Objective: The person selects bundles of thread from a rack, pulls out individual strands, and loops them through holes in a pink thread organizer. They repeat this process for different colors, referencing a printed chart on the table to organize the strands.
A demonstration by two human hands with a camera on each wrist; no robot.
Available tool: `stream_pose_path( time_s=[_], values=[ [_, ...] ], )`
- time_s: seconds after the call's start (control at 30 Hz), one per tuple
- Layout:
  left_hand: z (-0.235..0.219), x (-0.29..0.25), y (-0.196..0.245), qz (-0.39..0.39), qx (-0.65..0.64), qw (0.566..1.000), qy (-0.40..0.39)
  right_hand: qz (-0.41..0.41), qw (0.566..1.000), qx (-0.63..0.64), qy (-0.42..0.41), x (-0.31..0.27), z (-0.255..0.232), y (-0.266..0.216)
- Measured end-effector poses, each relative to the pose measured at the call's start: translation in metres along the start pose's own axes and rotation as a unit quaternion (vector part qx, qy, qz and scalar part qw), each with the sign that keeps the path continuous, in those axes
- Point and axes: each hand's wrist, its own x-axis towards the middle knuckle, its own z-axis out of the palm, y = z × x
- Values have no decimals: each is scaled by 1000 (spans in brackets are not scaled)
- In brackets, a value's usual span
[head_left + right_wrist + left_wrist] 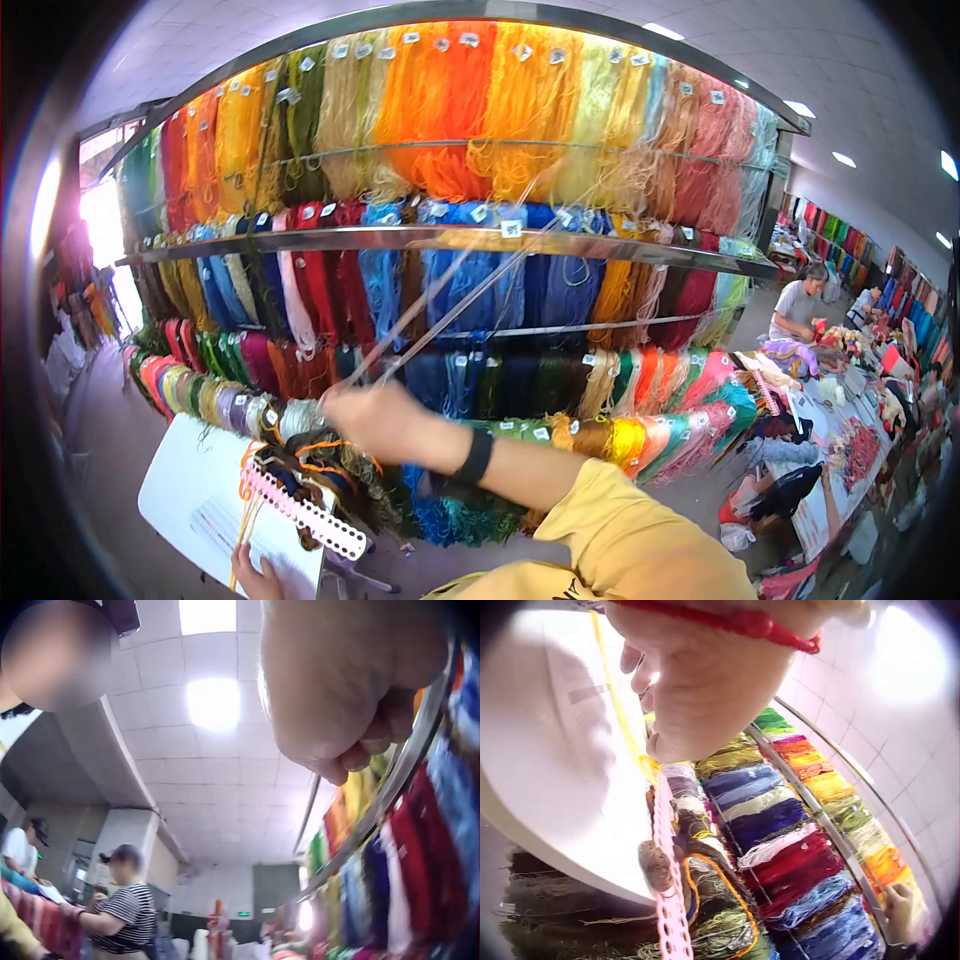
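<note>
In the head view my right hand (385, 420), with a black band at the wrist, is curled round long pale threads (450, 285). They stretch taut up and right toward the middle rows of the rack. In the right wrist view the curled fingers (367, 754) show, but the threads are hidden. My left hand (257, 577) rests low on the white board (185, 480), its fingers loosely bent beside yellow-orange threads (619, 712). These threads run to a pink strip with punched holes (305, 515), which lies along the board's edge with dark and orange threads on it.
A tall rack with metal rails (440, 238) carries rows of tagged thread skeins (430, 90) in many colours. At the right, people sit by a long table (840, 480) heaped with threads. A person in a striped shirt (124, 915) stands in the right wrist view.
</note>
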Motion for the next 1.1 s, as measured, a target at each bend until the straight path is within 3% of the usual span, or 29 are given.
stream_pose_path(
  time_s=[0.03,0.1,0.17,0.2,0.23,0.3,0.33,0.37,0.4,0.43,0.53,0.57,0.7,0.73,0.77,0.9,1.0,1.1],
  values=[
    [-6,1,12,28,-46,997,54,14,989,40,-144,-8,27,-25],
    [-10,7,36,83,-135,974,163,-89,905,154,-387,-23,41,-85],
    [-31,10,57,-3,-240,969,54,-217,795,304,-478,-45,63,-123],
    [-46,11,75,-7,-294,956,4,-259,775,342,-464,-47,76,-131],
    [-60,12,93,-18,-348,936,-43,-290,762,300,-496,-26,63,-133],
    [-81,10,122,5,-427,902,-64,-158,823,212,-503,12,42,-120],
    [-89,14,128,28,-409,909,-73,-145,863,129,-466,33,28,-116],
    [-96,15,140,33,-443,892,-87,-113,916,260,-285,37,31,-109],
    [-102,18,144,28,-451,885,-116,-96,940,230,-232,40,46,-102],
    [-107,21,146,30,-462,875,-144,-117,936,288,-165,46,48,-98],
    [-119,27,156,28,-481,864,-146,-68,922,321,-204,61,45,-105],
    [-122,30,157,28,-470,869,-151,-90,935,291,-180,65,48,-103],
    [-136,46,159,77,-415,898,-120,-98,916,338,-190,94,51,-95],
    [-141,53,162,88,-396,907,-112,-97,911,347,-200,102,49,-92],
    [-146,58,165,100,-376,915,-104,-68,886,362,-281,109,39,-90],
    [-168,71,184,107,-295,946,-82,47,841,459,-282,123,26,-90],
    [-171,82,185,36,-321,939,-117,83,802,518,-285,119,44,-77],
    [-160,89,175,62,-353,930,-85,129,659,677,-301,92,67,-78]
  ],
)
